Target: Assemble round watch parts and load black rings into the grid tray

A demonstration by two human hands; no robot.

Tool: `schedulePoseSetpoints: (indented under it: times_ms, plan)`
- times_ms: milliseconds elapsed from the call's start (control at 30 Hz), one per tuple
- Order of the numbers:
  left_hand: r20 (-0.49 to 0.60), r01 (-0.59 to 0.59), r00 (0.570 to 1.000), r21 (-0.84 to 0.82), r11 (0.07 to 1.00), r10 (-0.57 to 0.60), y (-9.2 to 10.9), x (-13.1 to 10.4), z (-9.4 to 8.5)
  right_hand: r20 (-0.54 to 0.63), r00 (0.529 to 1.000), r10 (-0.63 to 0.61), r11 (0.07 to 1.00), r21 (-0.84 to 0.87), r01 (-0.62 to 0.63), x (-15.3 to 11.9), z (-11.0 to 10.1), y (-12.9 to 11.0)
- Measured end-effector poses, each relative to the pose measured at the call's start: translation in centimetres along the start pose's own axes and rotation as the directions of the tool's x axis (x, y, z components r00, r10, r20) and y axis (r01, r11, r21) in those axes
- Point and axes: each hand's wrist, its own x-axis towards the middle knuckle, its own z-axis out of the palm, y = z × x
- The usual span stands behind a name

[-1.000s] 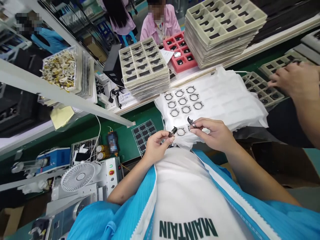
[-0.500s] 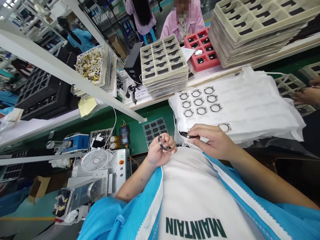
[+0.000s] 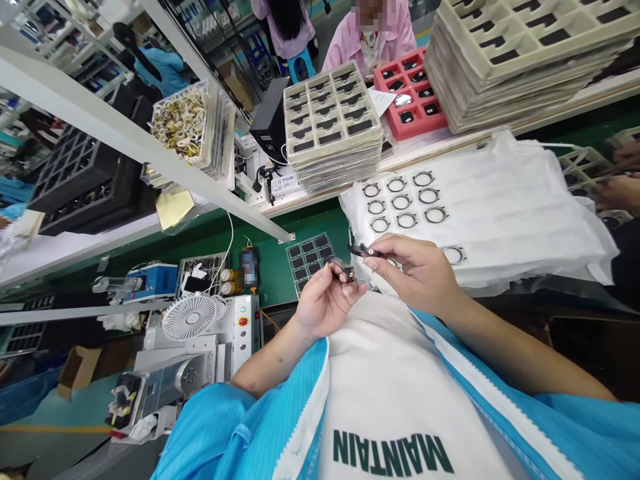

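Between the fingers of my left hand is a dark watch case ring, tilted with its edge toward me. My right hand pinches a second dark watch case by one end, just above and right of the first. The two pieces are close together, and fingers cover part of each. Several more watch case rings lie in rows on a white padded sheet beyond my hands. One ring lies apart, behind my right hand.
A clear tray with dark squares lies on the green bench. Tray stacks and a red tray stand on the shelf behind. A white fan is at left. Another person's hands are at far right.
My left hand has turned the ring from face-on to nearly edge-on and moved it up and right. My right hand has shifted slightly up and left, closing the gap.
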Motion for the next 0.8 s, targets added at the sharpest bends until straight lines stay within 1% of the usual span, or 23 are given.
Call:
schedulePoseSetpoints:
  times_ms: [67, 100, 200, 300, 400, 467, 533, 633, 700, 767, 800]
  plan:
    - [0.011, 0.027, 1.0, -0.031, 0.999, -0.027, 0.1, 0.0, 0.1, -0.048, 0.997, 0.058, 0.997, 0.062, -0.055, 0.1, 0.2, 0.1]
    - [0.017, 0.048, 0.999, -0.032, 0.998, -0.047, 0.1, 0.0, 0.0, -0.058, 0.996, 0.07, 0.992, 0.106, -0.064, 0.1, 0.2, 0.2]
    - [0.009, 0.12, 0.993, -0.054, 0.991, -0.119, 0.5, -0.2, 0.0, -0.055, 0.998, 0.038, 0.974, 0.226, -0.025, 0.1, 0.2, 0.3]
    - [-0.023, 0.17, 0.984, -0.174, 0.97, -0.176, 1.0, -0.7, 0.2, -0.034, 0.998, -0.049, 0.964, 0.261, 0.056, 0.2, 0.1, 0.5]
    - [-0.005, 0.211, 0.975, -0.283, 0.936, -0.221, 1.2, -1.2, 0.6, 0.014, 0.978, -0.209, 0.947, 0.251, 0.199, 0.6, 0.1, 0.9]
    - [0.02, 0.236, 0.97, -0.291, 0.927, -0.241, 1.2, -1.5, 0.9, 0.056, 0.953, -0.297, 0.933, 0.23, 0.278, 0.8, 0.1, 1.1]
    - [0.044, 0.245, 0.969, -0.258, 0.935, -0.242, 1.0, -1.6, 1.2, 0.081, 0.935, -0.344, 0.924, 0.207, 0.322, 1.1, 0.0, 1.2]
    - [0.095, 0.202, 0.977, -0.168, 0.965, -0.188, 0.5, -1.6, 1.3, 0.07, 0.929, -0.363, 0.917, 0.202, 0.343, 1.3, -0.3, 1.0]
    - [0.139, 0.135, 0.983, -0.082, 0.987, -0.123, 0.1, -1.6, 1.3, 0.067, 0.935, -0.349, 0.921, 0.211, 0.328, 1.2, -0.4, 0.7]
    - [0.157, 0.017, 0.987, 0.033, 0.999, -0.022, -0.2, -1.5, 1.0, 0.067, 0.946, -0.316, 0.93, 0.22, 0.295, 1.0, -0.5, 0.2]
    - [0.153, -0.065, 0.987, 0.098, 0.993, 0.049, -0.3, -1.5, 0.9, 0.067, 0.954, -0.293, 0.936, 0.224, 0.272, 0.9, -0.5, 0.0]
